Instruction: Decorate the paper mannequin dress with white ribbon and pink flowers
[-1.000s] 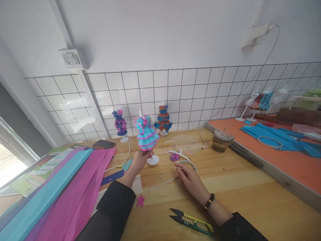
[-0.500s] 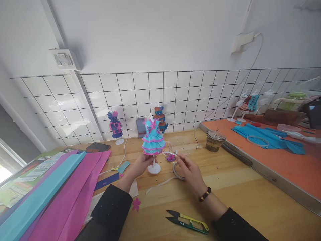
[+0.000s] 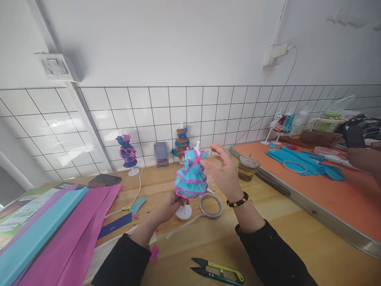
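Note:
A small white mannequin on a round stand wears a tiered blue dress [image 3: 190, 184] with pink edging and a pink bow at the chest. Below the skirt, my left hand [image 3: 166, 208] is closed around the mannequin's stand [image 3: 183, 212]. My right hand [image 3: 224, 174] is raised at the dress's right side, fingers apart, with the thumb tip close to the bodice; whether it touches cannot be made out. Beneath that hand lies a roll of white tape [image 3: 211, 205], its loose strip [image 3: 186, 226] trailing left. Thread snips [image 3: 218, 272] rest near the front edge.
Pink, blue and purple paper sheets [image 3: 68, 222] cover the left side. Two dressed mannequins [image 3: 128, 153] stand by the tiled wall. A lidded cup [image 3: 248, 169] sits beside the raised orange surface [image 3: 321, 198]. Another person's hand [image 3: 363, 159] is at the far right.
My right hand has risen from the tape strip to the dress's bodice, and its fingers have spread. The mannequin has tilted and turned slightly in my left hand. The view has shifted right.

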`<state>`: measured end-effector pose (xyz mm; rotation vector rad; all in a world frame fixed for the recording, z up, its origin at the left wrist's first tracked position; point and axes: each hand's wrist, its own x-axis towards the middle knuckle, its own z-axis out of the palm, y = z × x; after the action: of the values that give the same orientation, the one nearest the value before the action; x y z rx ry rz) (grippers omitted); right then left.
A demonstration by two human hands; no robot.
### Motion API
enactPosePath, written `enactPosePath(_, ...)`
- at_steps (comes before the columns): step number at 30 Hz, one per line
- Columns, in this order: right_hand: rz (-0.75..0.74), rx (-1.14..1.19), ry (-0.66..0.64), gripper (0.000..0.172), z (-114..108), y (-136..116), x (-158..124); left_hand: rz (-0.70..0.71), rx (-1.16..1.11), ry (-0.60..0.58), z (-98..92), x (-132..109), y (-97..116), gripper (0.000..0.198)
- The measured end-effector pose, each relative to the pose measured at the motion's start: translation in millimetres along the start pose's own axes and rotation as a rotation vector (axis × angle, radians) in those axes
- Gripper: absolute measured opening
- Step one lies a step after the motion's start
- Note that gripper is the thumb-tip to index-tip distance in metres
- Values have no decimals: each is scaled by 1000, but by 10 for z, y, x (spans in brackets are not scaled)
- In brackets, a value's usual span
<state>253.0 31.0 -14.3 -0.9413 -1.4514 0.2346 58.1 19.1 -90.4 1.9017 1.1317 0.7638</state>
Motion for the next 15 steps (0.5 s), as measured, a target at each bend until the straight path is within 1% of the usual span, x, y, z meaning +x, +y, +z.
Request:
enactPosePath(4,-84,-57,-67,47,-111,-15,45,8,3,-10,10,-19,49,23)
enactPosePath(9,-126,-98,-121,44,-175,-80,53,-26,54,-11,15,-39,79,21)
enactPosePath(12,-158,-105,-126,44,-188,-118,44,-25,63,5,14,-46,109,22)
enactPosePath(15,-210,-127,-116,48,-206,-152,39,6,76,15,14,-50,141,24)
